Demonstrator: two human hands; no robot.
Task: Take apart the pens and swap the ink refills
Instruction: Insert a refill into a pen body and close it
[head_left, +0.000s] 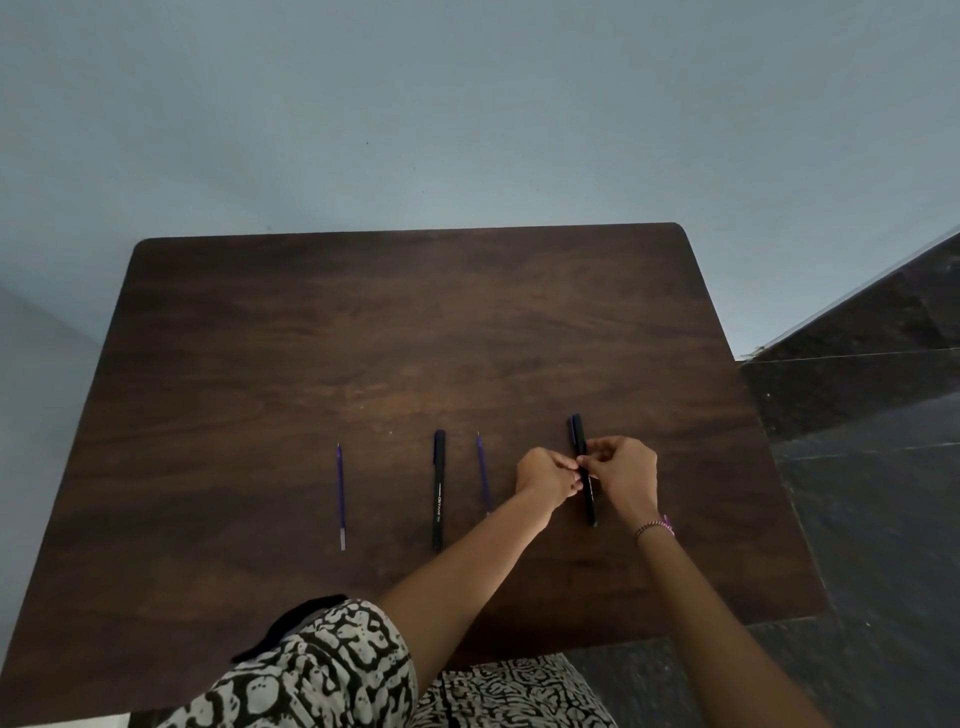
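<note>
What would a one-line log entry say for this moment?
left hand, right hand: holding right pen | left pen: lying on table | left refill, middle refill: loose on table

Refills (340, 496) and pens (438, 491) alternate across the table (363, 312).

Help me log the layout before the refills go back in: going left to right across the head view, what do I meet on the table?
purple refill → black pen → second purple refill → left hand → second black pen, pinched by both hands → right hand
</note>
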